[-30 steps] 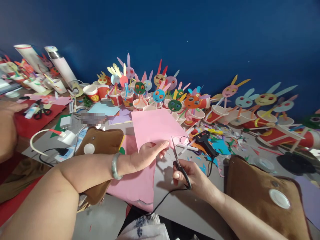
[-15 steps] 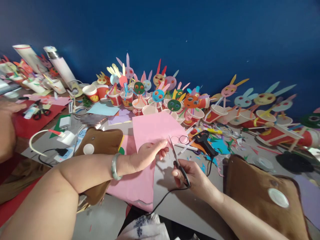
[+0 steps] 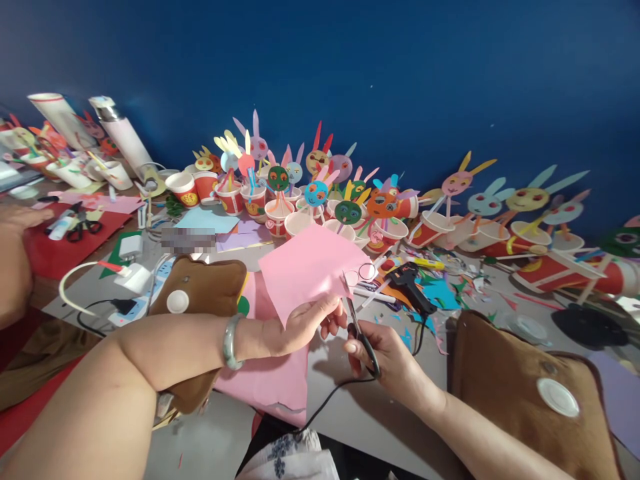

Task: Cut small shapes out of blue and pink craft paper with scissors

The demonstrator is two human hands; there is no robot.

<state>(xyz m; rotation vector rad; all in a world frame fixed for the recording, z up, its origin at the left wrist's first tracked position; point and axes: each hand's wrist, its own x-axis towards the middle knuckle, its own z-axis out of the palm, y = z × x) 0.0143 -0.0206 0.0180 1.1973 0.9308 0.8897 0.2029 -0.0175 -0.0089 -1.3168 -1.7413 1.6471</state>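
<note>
A plain dark-blue wall (image 3: 320,53) stands behind a grey tabletop (image 3: 360,413), where the loose, light-pink paper sheet (image 3: 305,267) is held up off the surface. Beyond it, red-and-white paper cups (image 3: 187,193) line the wall, many bearing rabbit-eared paper faces (image 3: 316,193); to its right lies a black glue gun (image 3: 411,287).

The left hand (image 3: 307,323) closes on the sheet's near edge, thumb above and fingers curled under. The right hand (image 3: 387,350) is wrapped round black-handled metal scissors (image 3: 369,350), blades at the sheet's near-right edge beside small drawn circles (image 3: 367,272); how wide the blades part is unclear.

The step in hand looks like cutting around those outlines; the next move seems to call for turning the sheet to feed the line in.

Compared with half a second earlier, the sheet has swivelled and its left corner dropped, while the scissors sit nearly unchanged.
</note>
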